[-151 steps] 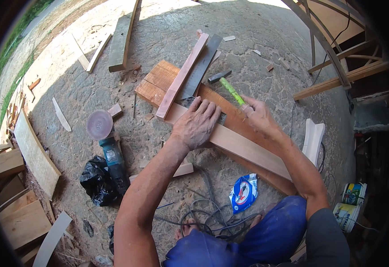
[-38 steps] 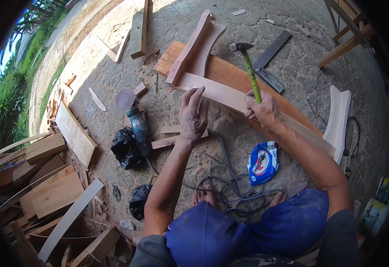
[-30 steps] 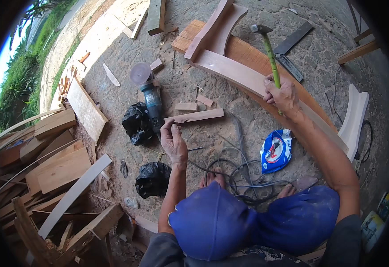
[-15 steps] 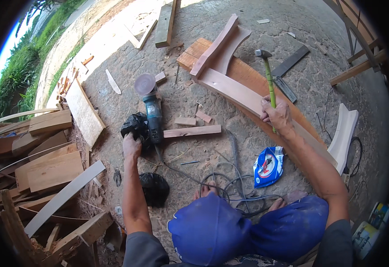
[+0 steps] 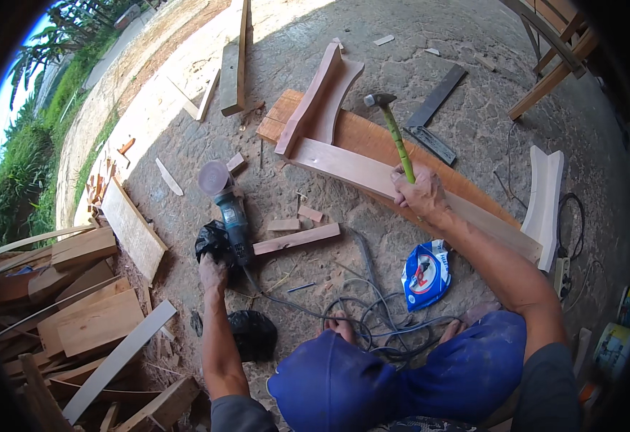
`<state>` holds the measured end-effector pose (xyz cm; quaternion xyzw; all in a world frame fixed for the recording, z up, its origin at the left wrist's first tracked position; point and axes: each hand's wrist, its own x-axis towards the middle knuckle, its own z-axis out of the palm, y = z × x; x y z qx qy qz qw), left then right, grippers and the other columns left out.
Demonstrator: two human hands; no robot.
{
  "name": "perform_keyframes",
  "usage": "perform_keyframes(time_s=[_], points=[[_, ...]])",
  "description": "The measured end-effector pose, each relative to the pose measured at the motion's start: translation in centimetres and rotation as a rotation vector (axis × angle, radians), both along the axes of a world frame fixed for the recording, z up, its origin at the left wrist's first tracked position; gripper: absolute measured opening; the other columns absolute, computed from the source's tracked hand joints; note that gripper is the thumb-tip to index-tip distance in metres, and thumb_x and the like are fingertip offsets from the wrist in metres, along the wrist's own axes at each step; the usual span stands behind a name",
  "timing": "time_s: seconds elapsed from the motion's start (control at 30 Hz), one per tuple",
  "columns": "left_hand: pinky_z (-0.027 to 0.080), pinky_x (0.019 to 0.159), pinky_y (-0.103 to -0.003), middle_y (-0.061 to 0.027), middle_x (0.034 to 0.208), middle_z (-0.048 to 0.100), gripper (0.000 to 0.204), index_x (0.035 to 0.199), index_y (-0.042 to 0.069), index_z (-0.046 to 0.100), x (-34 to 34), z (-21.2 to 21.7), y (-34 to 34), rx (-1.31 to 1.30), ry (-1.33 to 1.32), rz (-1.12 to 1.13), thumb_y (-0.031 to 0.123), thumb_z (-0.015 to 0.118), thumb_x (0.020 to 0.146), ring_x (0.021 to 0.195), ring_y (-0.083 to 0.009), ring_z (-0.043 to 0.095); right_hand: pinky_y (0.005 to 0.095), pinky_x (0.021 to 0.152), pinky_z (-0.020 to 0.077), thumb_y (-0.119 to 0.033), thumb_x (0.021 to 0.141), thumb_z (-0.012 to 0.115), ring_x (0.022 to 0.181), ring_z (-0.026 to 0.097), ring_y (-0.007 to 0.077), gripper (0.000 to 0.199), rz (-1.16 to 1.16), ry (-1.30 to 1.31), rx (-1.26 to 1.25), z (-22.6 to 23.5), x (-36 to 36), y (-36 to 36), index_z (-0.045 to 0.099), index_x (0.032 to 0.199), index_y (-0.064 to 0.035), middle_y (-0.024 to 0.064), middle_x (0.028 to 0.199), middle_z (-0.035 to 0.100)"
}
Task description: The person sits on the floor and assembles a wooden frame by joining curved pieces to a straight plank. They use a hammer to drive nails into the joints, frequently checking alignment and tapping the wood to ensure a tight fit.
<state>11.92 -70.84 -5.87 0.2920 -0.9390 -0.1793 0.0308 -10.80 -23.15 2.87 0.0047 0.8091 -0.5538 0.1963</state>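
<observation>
My right hand (image 5: pixel 421 193) is closed round the green handle of a hammer (image 5: pixel 399 140), whose metal head points away from me. Hand and hammer are over a long pale wooden beam (image 5: pixel 351 158). A curved wooden piece (image 5: pixel 320 97) stands at the beam's far left end, on a thick orange-brown plank (image 5: pixel 286 108). My left hand (image 5: pixel 212 272) grips a black plastic bag (image 5: pixel 214 241), its fingers partly hidden by it. Right beside that bag lies an angle grinder (image 5: pixel 233 219) with a round disc.
Another black bag (image 5: pixel 253 335), a blue-and-white packet (image 5: pixel 426 276) and coiled cable (image 5: pixel 380 324) lie close to my feet. Wood offcuts (image 5: pixel 99 317) are piled at left. A wooden strip (image 5: pixel 297 239) lies mid-floor; a curved pale piece (image 5: pixel 543 205) stands at right.
The whole view has shifted a little. The hammer leans further to the left in my right hand. My left hand stays at the black bag beside the grinder.
</observation>
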Motion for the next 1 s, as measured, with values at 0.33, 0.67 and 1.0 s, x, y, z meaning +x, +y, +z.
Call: perform_keyframes(time_s=[0.33,0.67,1.0], points=[[0.053,0.063,-0.034,-0.0097,0.088,0.070,0.020,0.111,0.001,0.066,4.6,-0.5,-3.8,0.467,0.297,0.346,0.014,0.062,0.097,0.073,-0.0201,0.067,0.0213,0.049,0.0495,-0.023,0.097,0.064,0.056,0.060,0.0064,0.026,-0.011,0.006,-0.105,-0.6,0.3,-1.0,0.063,0.106,0.0012,0.0009,0.069,0.061],[0.050,0.052,-0.019,-0.0082,0.091,0.070,0.034,0.125,0.002,0.053,7.1,4.1,-0.7,1.161,0.415,0.499,0.005,0.066,0.094,0.066,-0.0092,0.063,0.0193,0.052,0.0495,-0.029,0.098,0.063,0.059,0.058,0.0052,0.029,0.037,0.014,-0.082,-1.6,-0.3,0.3,0.062,0.108,-0.0019,-0.0019,0.074,0.058],[0.050,0.060,-0.023,-0.0042,0.087,0.071,0.030,0.122,0.000,0.066,4.2,4.3,-1.2,1.052,0.116,0.243,0.009,0.065,0.093,0.068,-0.0099,0.063,0.0197,0.049,0.0481,-0.026,0.098,0.064,0.056,0.059,0.0054,0.027,0.007,0.026,-0.074,-1.2,0.0,-0.1,0.064,0.107,-0.0006,-0.0007,0.071,0.060]])
